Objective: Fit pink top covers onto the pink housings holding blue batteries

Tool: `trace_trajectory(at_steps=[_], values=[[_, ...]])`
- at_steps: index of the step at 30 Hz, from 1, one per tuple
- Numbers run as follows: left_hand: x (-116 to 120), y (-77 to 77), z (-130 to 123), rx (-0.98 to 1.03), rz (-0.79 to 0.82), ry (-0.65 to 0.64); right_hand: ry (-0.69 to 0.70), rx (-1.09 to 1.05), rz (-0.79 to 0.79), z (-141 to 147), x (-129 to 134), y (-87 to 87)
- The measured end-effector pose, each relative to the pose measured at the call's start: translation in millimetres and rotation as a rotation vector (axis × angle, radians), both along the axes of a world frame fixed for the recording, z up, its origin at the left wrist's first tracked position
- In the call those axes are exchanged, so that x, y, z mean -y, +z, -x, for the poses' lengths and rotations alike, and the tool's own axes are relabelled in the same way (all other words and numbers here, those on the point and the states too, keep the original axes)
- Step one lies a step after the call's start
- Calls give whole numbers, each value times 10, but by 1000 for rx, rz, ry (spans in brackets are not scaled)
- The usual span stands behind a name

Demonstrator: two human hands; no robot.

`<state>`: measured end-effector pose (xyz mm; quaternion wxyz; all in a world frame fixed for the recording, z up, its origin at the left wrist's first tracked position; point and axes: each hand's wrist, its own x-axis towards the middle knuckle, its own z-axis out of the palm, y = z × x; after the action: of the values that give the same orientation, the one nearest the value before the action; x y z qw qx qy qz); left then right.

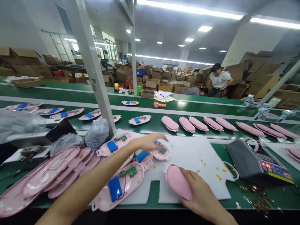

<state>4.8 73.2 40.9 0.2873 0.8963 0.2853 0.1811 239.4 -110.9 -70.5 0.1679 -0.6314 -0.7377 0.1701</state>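
My right hand (pixel 202 192) grips a closed pink oval case (pixel 177 181) low over the white foam sheet (pixel 185 153). To the left, my left hand (pixel 148 142) reaches out with fingers stretched, above an open pink shell with a green circuit board (pixel 162 149). Whether it touches that shell I cannot tell. Nearer to me lies another open shell (pixel 138 190), fitted with a blue battery pack (pixel 114 188) and a circuit board. Several similar shells sit beside it, partly behind my left forearm.
Bare pink shells (pixel 53 168) are piled at left, near a bubble-wrapped bundle (pixel 96 133). Closed pink cases (pixel 198 123) line the green belt. A grey machine with a lit display (pixel 260 162) stands at right. A metal post (pixel 93 62) rises at left; a person (pixel 220 79) is behind the line.
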Motion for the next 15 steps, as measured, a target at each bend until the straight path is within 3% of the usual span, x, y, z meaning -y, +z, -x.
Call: trace_trajectory(at_steps=[2, 5, 8, 11, 13, 15], values=[[-441, 203, -17, 120, -59, 266, -99, -49, -30, -102, -113, 112], [-1038, 330, -107, 188, -108, 399, -238, -36, -73, -65, -547, 313], [-1594, 302, -198, 206, -121, 525, -263, 5, -72, 200, -1354, 423], [-2071, 257, -105, 104, -120, 676, -299, 89, -46, 532, -2330, 429], [-2229, 301, 109, -6, -152, 784, -337, 115, -22, 755, -2921, 406], [-2158, 444, 389, -106, -231, 866, -360, 83, 17, 978, -3390, 384]])
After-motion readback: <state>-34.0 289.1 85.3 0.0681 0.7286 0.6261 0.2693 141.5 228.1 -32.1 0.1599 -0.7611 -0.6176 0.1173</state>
